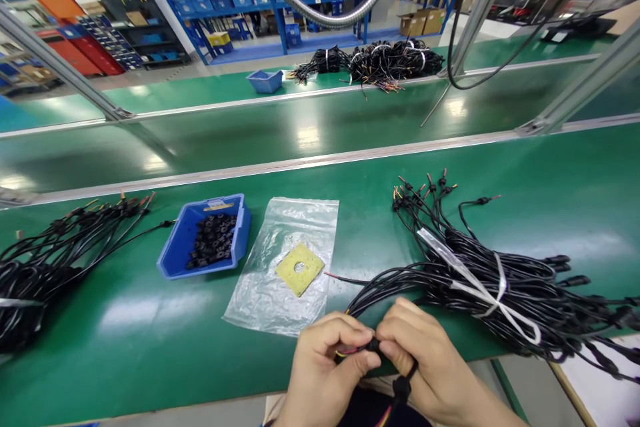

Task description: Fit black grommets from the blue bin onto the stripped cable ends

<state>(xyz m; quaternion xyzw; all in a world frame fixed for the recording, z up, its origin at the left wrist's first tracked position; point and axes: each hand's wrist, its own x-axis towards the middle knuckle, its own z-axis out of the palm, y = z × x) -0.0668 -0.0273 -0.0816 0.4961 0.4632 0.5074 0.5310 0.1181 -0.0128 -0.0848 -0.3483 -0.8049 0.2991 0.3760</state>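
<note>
Near the front edge of the bench, my left hand (327, 363) pinches the end of a black cable, where thin red and yellow wires come out. Close against it, my right hand (425, 357) is closed on the same cable. Between my fingertips shows a small black fitting (373, 345), partly covered by them. Another black fitting (401, 387) on a cable hangs below my right hand. Just beyond my hands lies a bundle of black cables (470, 273), tied with white straps, its bared coloured wire ends pointing away from me.
A blue bin (167, 267) holds small black parts (215, 240). Beside it, a clear plastic bag (270, 227) lies under a yellow square pad (287, 270) with a hole. More cables (30, 300) lie at left. Across the bench are a blue tray (265, 82) and more cable bundles (395, 60).
</note>
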